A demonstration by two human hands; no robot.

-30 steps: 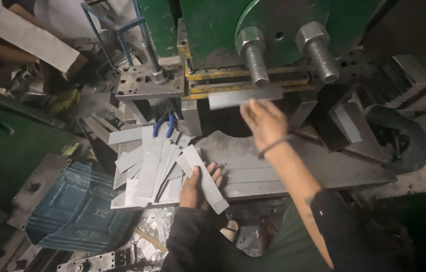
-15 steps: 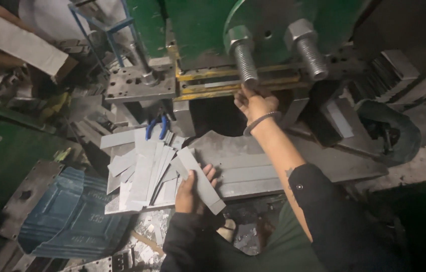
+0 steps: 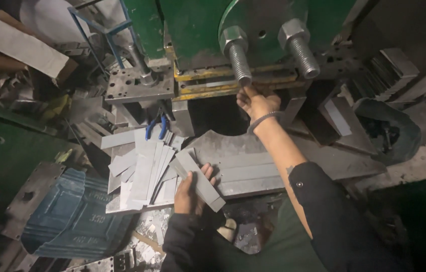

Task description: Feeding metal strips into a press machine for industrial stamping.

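Observation:
My left hand (image 3: 188,194) rests low at the front of the steel bed plate (image 3: 253,163). It grips a flat grey metal strip (image 3: 202,180) that lies slanted across its fingers. Just to its left lies a fanned pile of similar strips (image 3: 142,166). My right hand (image 3: 255,102) is stretched forward to the yellow-edged die slot (image 3: 208,84) of the green press (image 3: 198,30). Its fingers are curled at the slot's mouth on a grey strip that sits mostly hidden inside. A band is on that wrist.
Two big threaded bolts (image 3: 236,53) stick out of the press just above my right hand. Blue-handled pliers (image 3: 155,128) lie behind the strip pile. A blue-grey moulded sheet (image 3: 72,216) sits lower left, a dark round tub (image 3: 391,128) at right, scrap offcuts (image 3: 152,229) below.
My right hand has carried a grey strip up from above the bed plate and pushed it into the die slot. My left hand has stayed on its strip.

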